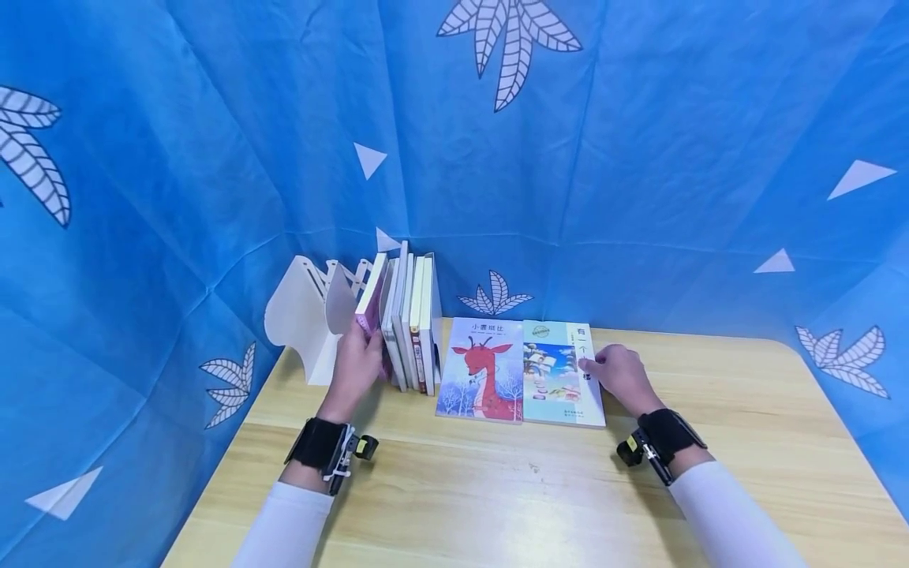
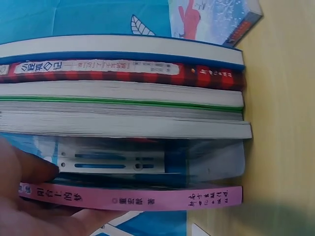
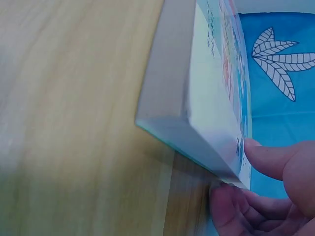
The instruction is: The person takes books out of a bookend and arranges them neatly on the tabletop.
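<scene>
My left hand (image 1: 357, 367) pinches a thin book with a pink spine (image 2: 147, 197), thumb and fingers on its two sides. This book stands upright at the left end of a row of books (image 1: 415, 323), beside a divider of the white bookend rack (image 1: 291, 312). On the table to the right, a book with a pale green and white cover (image 1: 550, 375) lies face up. Its right edge is pinched by my right hand (image 1: 625, 379), with the thumb on the cover and the fingers at the edge below. A red-deer book (image 1: 480, 379) lies against its left side.
The wooden table (image 1: 497, 497) reaches toward me and to the right. Behind and to the left hangs a blue cloth (image 1: 682, 158) with white leaf prints. Among the standing books, a red-striped spine (image 2: 211, 77) shows in the left wrist view.
</scene>
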A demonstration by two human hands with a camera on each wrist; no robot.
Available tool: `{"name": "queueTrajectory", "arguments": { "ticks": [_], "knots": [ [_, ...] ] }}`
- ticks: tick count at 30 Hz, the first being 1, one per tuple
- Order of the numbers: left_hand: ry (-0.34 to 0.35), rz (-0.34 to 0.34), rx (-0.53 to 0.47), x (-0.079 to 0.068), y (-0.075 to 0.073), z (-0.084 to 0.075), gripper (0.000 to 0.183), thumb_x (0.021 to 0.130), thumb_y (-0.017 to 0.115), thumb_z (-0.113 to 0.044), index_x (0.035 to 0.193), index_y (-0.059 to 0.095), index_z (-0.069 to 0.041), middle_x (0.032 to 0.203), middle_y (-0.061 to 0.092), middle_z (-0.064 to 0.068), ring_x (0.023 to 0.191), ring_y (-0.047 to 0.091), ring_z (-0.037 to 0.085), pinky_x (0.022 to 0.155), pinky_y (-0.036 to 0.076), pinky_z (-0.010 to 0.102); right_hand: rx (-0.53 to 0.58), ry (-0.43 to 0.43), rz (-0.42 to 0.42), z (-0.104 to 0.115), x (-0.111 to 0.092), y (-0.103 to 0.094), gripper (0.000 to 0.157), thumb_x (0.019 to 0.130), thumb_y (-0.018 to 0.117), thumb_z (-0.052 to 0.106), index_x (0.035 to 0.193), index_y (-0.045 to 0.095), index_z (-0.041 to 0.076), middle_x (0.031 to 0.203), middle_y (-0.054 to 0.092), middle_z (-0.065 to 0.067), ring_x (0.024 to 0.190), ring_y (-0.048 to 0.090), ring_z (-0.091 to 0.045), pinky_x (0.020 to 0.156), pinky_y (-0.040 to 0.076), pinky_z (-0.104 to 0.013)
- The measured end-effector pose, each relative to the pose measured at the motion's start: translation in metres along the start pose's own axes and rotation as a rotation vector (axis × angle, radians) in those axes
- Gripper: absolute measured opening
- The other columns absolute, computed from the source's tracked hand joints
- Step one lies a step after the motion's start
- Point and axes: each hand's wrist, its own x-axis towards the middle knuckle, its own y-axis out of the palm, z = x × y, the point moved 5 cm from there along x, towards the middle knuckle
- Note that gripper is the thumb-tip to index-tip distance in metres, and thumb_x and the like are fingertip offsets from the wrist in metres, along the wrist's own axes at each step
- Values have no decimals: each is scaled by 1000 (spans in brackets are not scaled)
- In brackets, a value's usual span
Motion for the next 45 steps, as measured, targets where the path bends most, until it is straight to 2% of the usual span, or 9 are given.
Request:
{"name": "queueTrajectory", "arguments": {
  "ticks": [4, 8, 12, 15, 17, 24, 31, 36, 45],
  "knots": [
    [20, -40, -25, -6, -5, 1, 43, 97, 44, -5, 139, 35, -7, 116, 59, 27, 58, 57, 43, 41, 51, 47, 11, -23, -42, 0, -4, -9, 33, 94, 59, 26, 103, 62, -6, 79, 60, -16, 64, 50, -22, 52, 39, -27],
    [38, -89, -6, -11, -11, 1, 45, 96, 45, -6, 140, 38, -8, 115, 61, 24, 58, 58, 40, 39, 50, 44, 44, -74, -65, 4, -12, -18, 42, 95, 58, 24, 122, 54, -8, 108, 62, -24, 84, 57, -26, 64, 50, -32],
    [67, -133, 68, -16, -17, 0, 43, 95, 46, -6, 137, 41, -4, 119, 60, 26, 82, 65, 34, 60, 58, 42, 81, -128, -84, 8, -21, -27, 40, 95, 58, 24, 121, 55, -5, 103, 62, -20, 82, 58, -26, 62, 51, -34],
    [61, -152, 72, -23, -20, 1, 43, 95, 48, -7, 137, 41, -4, 126, 57, 25, 104, 59, 30, 81, 55, 46, 111, -166, -84, 9, -29, -31, 38, 96, 57, 26, 121, 56, -3, 102, 62, -17, 84, 59, -26, 63, 51, -33],
    [55, -168, 63, -28, -22, 1, 42, 94, 49, -8, 135, 43, -3, 124, 58, 25, 107, 58, 31, 86, 53, 49, 132, -196, -79, 11, -34, -32, 37, 96, 57, 27, 120, 56, -1, 103, 63, -16, 87, 60, -26, 66, 52, -35],
    [74, -218, 54, -49, -36, -8, 41, 94, 53, -9, 134, 47, -5, 122, 60, 23, 105, 59, 32, 83, 54, 52, 218, -280, -59, 18, -52, -43, 47, 93, 60, 41, 122, 56, 5, 104, 64, -9, 93, 62, -24, 80, 54, -42],
    [72, -171, 19, -71, -48, -22, 44, 97, 52, -12, 140, 43, -15, 131, 55, 16, 109, 57, 31, 80, 55, 50, 248, -286, -58, 23, -68, -56, 55, 89, 61, 50, 124, 54, 9, 109, 63, -7, 95, 61, -20, 80, 54, -38],
    [74, -172, 67, -85, -55, -33, 44, 97, 52, -13, 139, 43, -12, 129, 56, 19, 107, 58, 32, 76, 56, 50, 249, -318, -58, 30, -77, -58, 53, 88, 64, 46, 124, 55, 9, 111, 64, -6, 94, 61, -18, 77, 55, -38],
    [99, -174, 203, -111, -62, -45, 40, 91, 56, -4, 131, 48, 1, 119, 60, 27, 99, 61, 38, 71, 56, 51, 284, -360, -14, 41, -91, -60, 50, 86, 66, 46, 125, 54, 17, 118, 62, -7, 100, 59, -16, 86, 51, -44]
  ]
}}
